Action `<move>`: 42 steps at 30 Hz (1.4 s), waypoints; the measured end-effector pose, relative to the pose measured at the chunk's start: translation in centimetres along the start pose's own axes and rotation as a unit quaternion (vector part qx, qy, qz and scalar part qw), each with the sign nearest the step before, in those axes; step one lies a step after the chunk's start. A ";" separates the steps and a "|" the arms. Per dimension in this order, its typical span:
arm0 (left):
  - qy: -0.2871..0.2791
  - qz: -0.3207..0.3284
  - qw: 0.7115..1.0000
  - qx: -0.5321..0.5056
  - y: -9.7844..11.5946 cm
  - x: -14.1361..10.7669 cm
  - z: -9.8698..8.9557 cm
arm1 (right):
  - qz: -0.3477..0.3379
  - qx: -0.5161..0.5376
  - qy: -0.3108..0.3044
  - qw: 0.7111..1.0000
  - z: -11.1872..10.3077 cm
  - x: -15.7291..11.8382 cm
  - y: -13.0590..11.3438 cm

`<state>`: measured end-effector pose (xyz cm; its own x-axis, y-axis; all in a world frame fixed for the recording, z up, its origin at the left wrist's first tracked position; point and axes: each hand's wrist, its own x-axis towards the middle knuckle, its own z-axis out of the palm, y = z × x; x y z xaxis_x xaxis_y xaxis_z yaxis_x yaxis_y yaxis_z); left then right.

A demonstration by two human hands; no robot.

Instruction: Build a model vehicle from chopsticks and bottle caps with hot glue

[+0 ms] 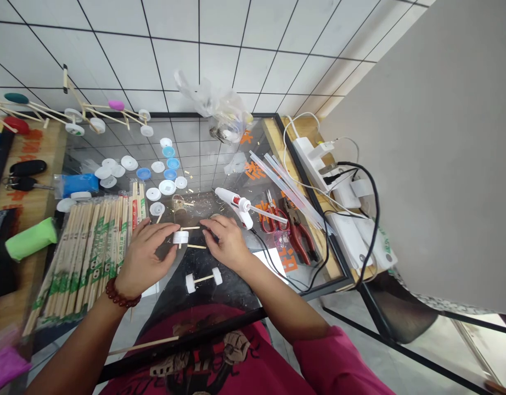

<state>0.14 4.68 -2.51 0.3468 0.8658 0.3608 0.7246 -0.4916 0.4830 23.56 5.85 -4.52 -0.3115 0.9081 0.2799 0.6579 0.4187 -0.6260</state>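
Because the thumb and fingers of the left hand [148,252] close narrowly around it, the white cap piece [181,237] appears steady on its edge, low over the glass-topped desk [207,186], near its front edge. Two thin sticks, an upper stick [193,227] and a lower stick [196,247], point from beside it toward the right hand [224,238] (whether either is joined to the caps, I cannot tell). That right hand is curved, its thumb and index finger slightly parted at the upper stick's end; contact there is too small to make out.

Nearer the body lies a wheeled axle [204,278], a stick with a white wheel at each end, apart from both hands, probably set there to leave the working spot free. The glue gun [236,207] rests just beyond the right hand, which seems a handy place for it, its cord trailing away to the right. Loose white caps [167,187] lie farther back, while wrapped chopsticks [88,247] are fanned out to the left, likely to keep them within reach.
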 end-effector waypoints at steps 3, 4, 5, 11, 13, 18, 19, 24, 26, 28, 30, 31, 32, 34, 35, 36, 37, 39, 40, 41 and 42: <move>0.004 0.000 1.000 0.001 0.0 0.0 0.0 | 0.010 0.001 0.003 1.000 -0.2 -0.1 0.1; 0.005 0.002 1.000 0.000 0.0 0.0 0.0 | 0.011 -0.001 0.004 1.000 -0.4 -0.1 0.1; 0.005 0.003 1.000 0.000 0.0 0.0 -0.1 | 0.012 -0.003 0.005 1.000 -0.5 -0.2 0.1; 0.004 -0.001 1.000 -0.011 0.1 0.1 -0.1 | -0.036 0.018 -0.069 0.997 -2.4 -0.3 -0.4; 0.004 -0.001 1.000 -0.013 0.2 0.1 0.0 | -0.061 0.021 -0.110 0.992 -3.0 -0.4 -0.6; 0.015 0.012 0.999 -0.033 0.6 0.0 0.0 | -0.083 -0.002 -0.148 0.986 -3.3 -0.4 -0.8; 0.017 0.012 0.999 -0.039 0.7 0.0 0.0 | -0.085 -0.007 -0.148 0.985 -3.2 -0.3 -0.8; 0.038 -0.010 0.998 -0.053 1.1 0.0 -0.2 | -0.089 0.035 -0.124 0.988 -3.1 -0.2 -0.6; 0.049 -0.047 0.994 -0.083 1.1 -0.2 0.0 | -0.084 0.093 -0.113 0.986 -3.0 -0.2 -0.6; 0.044 -0.101 0.981 -0.160 1.2 -0.3 0.2 | -0.074 0.154 -0.096 0.981 -2.9 -0.2 -0.7; 0.040 -0.151 0.956 -0.248 1.4 -0.3 0.5 | -0.057 0.205 -0.071 0.975 -2.6 -0.2 -0.9; 0.041 -0.167 0.945 -0.278 1.5 -0.3 0.6 | -0.047 0.225 -0.058 0.971 -2.5 -0.2 -1.0; 0.043 -0.176 0.938 -0.297 1.6 -0.3 0.7 | -0.037 0.243 -0.047 0.968 -2.4 -0.2 -1.2; 0.048 -0.180 0.933 -0.308 1.8 -0.3 0.8 | -0.023 0.271 -0.034 0.962 -2.1 -0.2 -1.4; 0.050 -0.177 0.934 -0.307 1.8 -0.3 0.8 | -0.018 0.282 -0.032 0.959 -2.1 -0.2 -1.5; 0.051 -0.173 0.935 -0.306 1.9 -0.4 0.8 | -0.014 0.289 -0.030 0.957 -2.0 -0.1 -1.5; 0.050 -0.171 0.936 -0.303 1.9 -0.4 0.8 | -0.008 0.291 -0.028 0.956 -2.0 -0.1 -1.5; 0.043 -0.168 0.940 -0.294 1.8 -0.5 0.6 | 0.010 0.288 -0.021 0.957 -2.1 0.0 -1.3; 0.041 -0.166 0.943 -0.286 1.7 -0.6 0.6 | 0.018 0.286 -0.016 0.958 -2.1 0.0 -1.3; 0.039 -0.164 0.947 -0.275 1.7 -0.6 0.5 | 0.023 0.285 -0.014 0.958 -2.1 0.0 -1.2; 0.040 -0.163 0.950 -0.262 1.7 -0.6 0.5 | 0.026 0.286 -0.014 0.958 -2.2 0.0 -1.2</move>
<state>1.44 3.33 -2.31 0.0939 0.9805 0.1725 0.3822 -0.1955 0.9032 24.26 5.41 -2.21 -0.3121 0.9234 0.2233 0.1925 0.2917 -0.9369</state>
